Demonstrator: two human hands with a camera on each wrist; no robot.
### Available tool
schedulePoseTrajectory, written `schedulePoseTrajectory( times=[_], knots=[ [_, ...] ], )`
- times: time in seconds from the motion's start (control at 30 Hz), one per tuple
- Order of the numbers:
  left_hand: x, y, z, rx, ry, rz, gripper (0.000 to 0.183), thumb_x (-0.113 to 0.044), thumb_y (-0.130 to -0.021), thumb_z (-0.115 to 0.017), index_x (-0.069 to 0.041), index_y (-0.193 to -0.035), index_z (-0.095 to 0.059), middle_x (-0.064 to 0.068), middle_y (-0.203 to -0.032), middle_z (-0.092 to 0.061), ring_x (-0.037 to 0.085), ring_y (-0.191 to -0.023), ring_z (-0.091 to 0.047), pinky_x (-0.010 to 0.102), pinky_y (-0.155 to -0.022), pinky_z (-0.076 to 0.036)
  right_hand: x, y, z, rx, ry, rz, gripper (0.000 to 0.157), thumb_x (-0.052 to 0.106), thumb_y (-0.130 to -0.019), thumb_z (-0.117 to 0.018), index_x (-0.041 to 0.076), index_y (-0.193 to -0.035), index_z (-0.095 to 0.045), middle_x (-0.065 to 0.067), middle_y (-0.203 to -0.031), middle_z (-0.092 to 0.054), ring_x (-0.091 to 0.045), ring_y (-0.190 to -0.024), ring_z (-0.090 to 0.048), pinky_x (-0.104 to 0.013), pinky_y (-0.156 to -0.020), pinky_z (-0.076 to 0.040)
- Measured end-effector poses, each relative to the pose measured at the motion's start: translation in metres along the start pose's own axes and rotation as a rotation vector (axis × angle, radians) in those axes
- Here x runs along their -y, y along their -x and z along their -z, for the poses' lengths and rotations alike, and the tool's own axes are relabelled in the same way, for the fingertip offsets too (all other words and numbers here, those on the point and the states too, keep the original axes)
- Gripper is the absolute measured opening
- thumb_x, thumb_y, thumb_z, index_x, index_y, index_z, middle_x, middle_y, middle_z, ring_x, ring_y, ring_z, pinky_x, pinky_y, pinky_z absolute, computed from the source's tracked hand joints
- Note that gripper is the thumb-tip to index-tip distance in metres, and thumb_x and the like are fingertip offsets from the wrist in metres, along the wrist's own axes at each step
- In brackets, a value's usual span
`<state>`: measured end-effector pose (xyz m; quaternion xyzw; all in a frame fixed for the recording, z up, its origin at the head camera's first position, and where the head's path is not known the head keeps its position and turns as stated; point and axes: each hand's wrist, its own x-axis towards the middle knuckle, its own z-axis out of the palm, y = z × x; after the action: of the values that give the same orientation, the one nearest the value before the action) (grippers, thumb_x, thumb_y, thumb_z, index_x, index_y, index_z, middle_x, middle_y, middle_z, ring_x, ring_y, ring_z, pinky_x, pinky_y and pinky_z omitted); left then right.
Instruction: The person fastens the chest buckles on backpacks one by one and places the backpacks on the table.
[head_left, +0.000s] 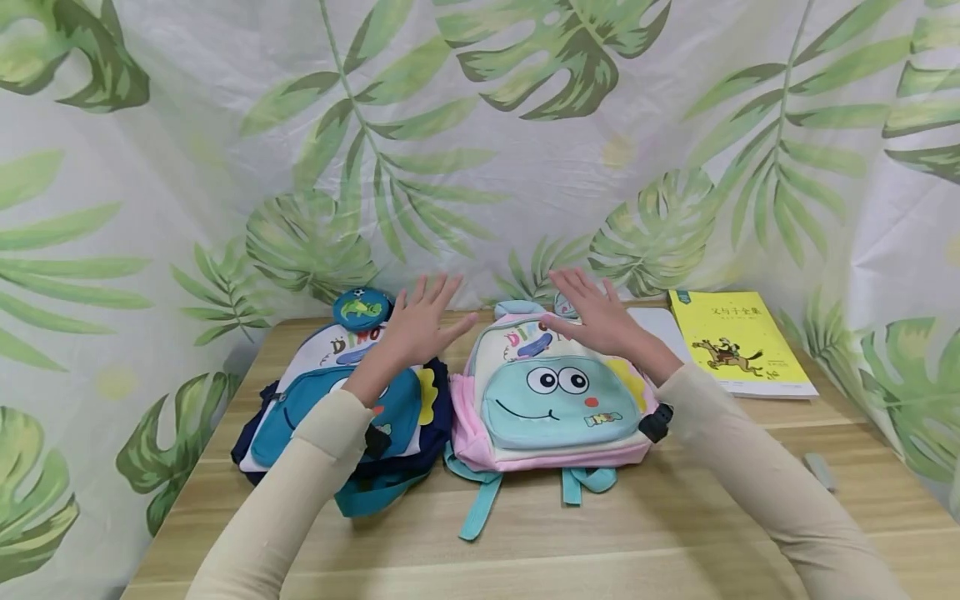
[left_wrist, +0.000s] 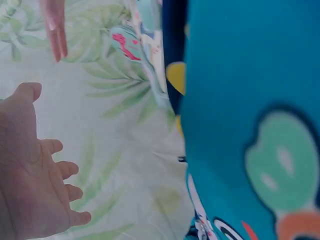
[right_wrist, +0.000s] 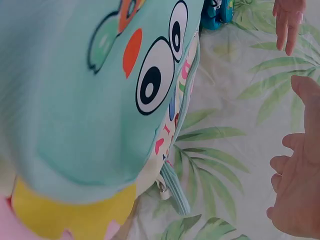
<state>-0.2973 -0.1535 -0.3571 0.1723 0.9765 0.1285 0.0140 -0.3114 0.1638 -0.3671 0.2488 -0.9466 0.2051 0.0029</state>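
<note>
Two children's backpacks lie side by side on a wooden table. My left hand (head_left: 422, 330) is raised over the dark blue and teal backpack (head_left: 307, 414), its fingers spread and holding nothing. Above the pink and mint backpack (head_left: 558, 417), my right hand (head_left: 596, 321) is held up with fingers extended, also holding nothing. Both backpacks have a cartoon face on the front pocket. In the left wrist view the teal pocket (left_wrist: 235, 100) fills the right side, beside the left palm (left_wrist: 30, 170). The right wrist view has the mint pocket (right_wrist: 100, 130) close by, with the right palm (right_wrist: 302, 170) at the edge.
A yellow book (head_left: 738, 342) lies on white paper at the back right of the table (head_left: 390, 558). A small grey object (head_left: 819, 472) is near the right edge. Behind stands a leaf-patterned cloth (head_left: 540, 192). Teal straps (head_left: 480, 504) trail toward the front.
</note>
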Motion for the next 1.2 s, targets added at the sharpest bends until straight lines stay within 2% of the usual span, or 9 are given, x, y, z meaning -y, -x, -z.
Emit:
schedulePoseTrajectory(
  times=[0.17, 0.33, 0.57, 0.77, 0.87, 0.97, 1.2],
  knots=[
    [-0.009, 0.008, 0.001, -0.006, 0.027, -0.037, 0.081, -0.067, -0.102, -0.036, -0.03, -0.165, -0.001, 0.006, -0.173, 0.001, 0.035, -0.159, 0.009, 0.065, -0.124, 0.002, -0.004, 0.012, 0.006, 0.004, 0.014, 0.011, 0.083, 0.059, -0.102, -0.048, 0.024, -0.165, -0.008, -0.006, -0.173, -0.004, -0.029, -0.16, 0.005, -0.065, -0.123, 0.009],
    [-0.02, 0.02, -0.003, 0.003, 0.049, -0.083, 0.083, -0.067, -0.101, -0.041, -0.03, -0.165, -0.004, 0.008, -0.173, -0.002, 0.037, -0.159, 0.003, 0.065, -0.125, -0.002, -0.012, 0.028, 0.011, 0.013, -0.007, 0.016, 0.082, 0.057, -0.101, -0.051, 0.027, -0.165, -0.01, -0.009, -0.173, -0.007, -0.032, -0.16, 0.004, -0.067, -0.122, 0.008],
    [-0.032, 0.039, -0.018, 0.035, 0.071, -0.142, 0.083, -0.066, -0.099, -0.046, -0.028, -0.165, -0.013, 0.009, -0.172, -0.014, 0.037, -0.159, -0.008, 0.067, -0.124, -0.007, -0.026, 0.054, 0.014, 0.057, -0.074, 0.008, 0.083, 0.052, -0.101, -0.055, 0.02, -0.165, -0.013, -0.012, -0.172, -0.011, -0.037, -0.159, 0.002, -0.067, -0.123, 0.004],
    [-0.042, 0.054, -0.031, 0.122, 0.085, -0.161, 0.089, -0.069, -0.096, -0.049, -0.026, -0.165, -0.013, 0.012, -0.171, -0.014, 0.035, -0.159, -0.011, 0.065, -0.125, -0.009, -0.04, 0.074, 0.016, 0.1, -0.101, 0.026, 0.085, 0.049, -0.099, -0.06, 0.015, -0.164, -0.018, -0.016, -0.17, -0.016, -0.043, -0.158, -0.007, -0.071, -0.12, -0.007],
    [-0.045, 0.059, -0.038, 0.157, 0.08, -0.184, 0.093, -0.07, -0.093, -0.055, -0.025, -0.165, -0.017, 0.014, -0.17, -0.021, 0.036, -0.158, -0.017, 0.063, -0.125, -0.012, -0.049, 0.083, 0.014, 0.131, -0.122, 0.019, 0.089, 0.049, -0.096, -0.065, 0.011, -0.163, -0.021, -0.02, -0.169, -0.018, -0.047, -0.156, -0.009, -0.073, -0.119, -0.011],
    [-0.046, 0.061, -0.043, 0.187, 0.064, -0.194, 0.099, -0.073, -0.087, -0.06, -0.025, -0.164, -0.02, 0.013, -0.168, -0.028, 0.034, -0.156, -0.025, 0.06, -0.125, -0.018, -0.057, 0.091, 0.01, 0.165, -0.135, 0.017, 0.093, 0.049, -0.093, -0.07, 0.007, -0.162, -0.024, -0.022, -0.168, -0.021, -0.049, -0.155, -0.009, -0.071, -0.12, -0.012],
    [-0.04, 0.06, -0.054, 0.243, 0.153, -0.19, 0.108, -0.072, -0.075, -0.076, -0.029, -0.162, -0.028, 0.008, -0.162, -0.039, 0.033, -0.147, -0.04, 0.058, -0.119, -0.034, -0.072, 0.107, -0.002, 0.207, -0.191, 0.075, 0.106, 0.049, -0.08, -0.084, 0.002, -0.158, -0.03, -0.026, -0.162, -0.031, -0.054, -0.151, -0.019, -0.072, -0.117, -0.02]
  ],
)
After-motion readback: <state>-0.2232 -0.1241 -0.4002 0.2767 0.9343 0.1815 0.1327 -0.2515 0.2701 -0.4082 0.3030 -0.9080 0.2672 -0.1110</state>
